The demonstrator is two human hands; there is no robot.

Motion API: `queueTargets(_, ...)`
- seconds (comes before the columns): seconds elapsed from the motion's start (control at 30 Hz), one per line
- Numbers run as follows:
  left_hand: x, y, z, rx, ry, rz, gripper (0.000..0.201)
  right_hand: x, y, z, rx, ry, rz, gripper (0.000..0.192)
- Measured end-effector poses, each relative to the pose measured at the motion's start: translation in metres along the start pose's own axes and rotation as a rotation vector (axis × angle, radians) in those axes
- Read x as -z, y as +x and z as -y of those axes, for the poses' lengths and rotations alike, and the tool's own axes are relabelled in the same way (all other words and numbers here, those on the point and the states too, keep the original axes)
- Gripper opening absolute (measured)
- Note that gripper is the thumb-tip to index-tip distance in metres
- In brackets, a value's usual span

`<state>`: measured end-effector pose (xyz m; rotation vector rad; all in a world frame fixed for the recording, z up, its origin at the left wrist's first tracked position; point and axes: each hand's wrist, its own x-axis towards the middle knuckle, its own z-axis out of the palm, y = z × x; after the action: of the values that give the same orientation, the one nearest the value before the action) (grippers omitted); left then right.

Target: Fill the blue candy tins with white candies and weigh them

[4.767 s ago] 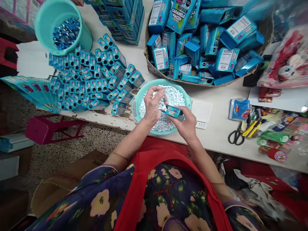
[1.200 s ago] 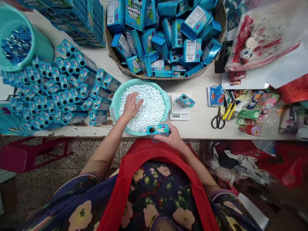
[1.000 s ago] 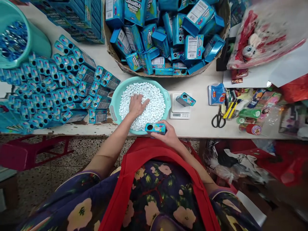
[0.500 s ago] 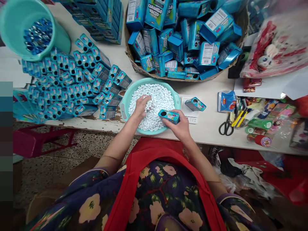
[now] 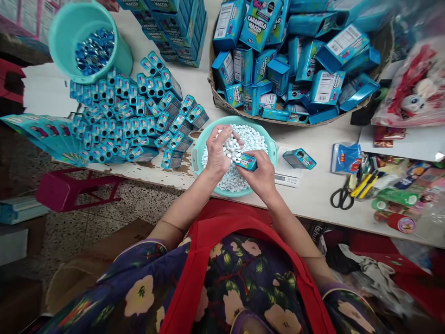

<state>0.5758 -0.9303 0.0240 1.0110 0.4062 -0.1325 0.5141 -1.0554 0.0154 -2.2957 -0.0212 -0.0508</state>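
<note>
Small tin [image 5: 245, 161] gripped in the right hand [image 5: 261, 178], over the candy basin [image 5: 273, 149].
The left hand [image 5: 218, 153] cupped white candies [image 5: 232, 147] just beside its opening; the tin looked light, stiff, probably slick, best held by its long sides.

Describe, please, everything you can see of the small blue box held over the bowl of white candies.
The small blue box is a slim printed pack, cardboard by its look, turquoise with lettering too small to read. It lies roughly level above the teal bowl of white candies. The right hand grips it from below and behind; the left hand, cupping candies, meets its left end, which is hidden.
</note>
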Motion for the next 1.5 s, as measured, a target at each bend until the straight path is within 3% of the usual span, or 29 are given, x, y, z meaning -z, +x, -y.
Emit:
queueTargets(0.73, -0.012, 0.008, -0.006, -0.068, 0.142, 0.057, 0.03, 0.005, 0.011, -0.003, -0.015, 0.16, -0.01, 0.033)
queueTargets(1.3, -0.022, -0.003, -0.006, -0.016, 0.142, 0.16, 0.031, 0.009, 0.011, -0.009, -0.057, 0.257, -0.049, 0.034)
queueTargets(1.4, -0.024, -0.009, -0.013, -0.024, 0.157, 0.142, 0.031, 0.011, 0.009, -0.01, -0.052, 0.288, -0.042, 0.036)
queueTargets(1.5, -0.017, 0.001, -0.014, -0.112, 0.173, 0.056, 0.033, 0.013, 0.005, -0.011, -0.041, 0.329, -0.052, 0.038)
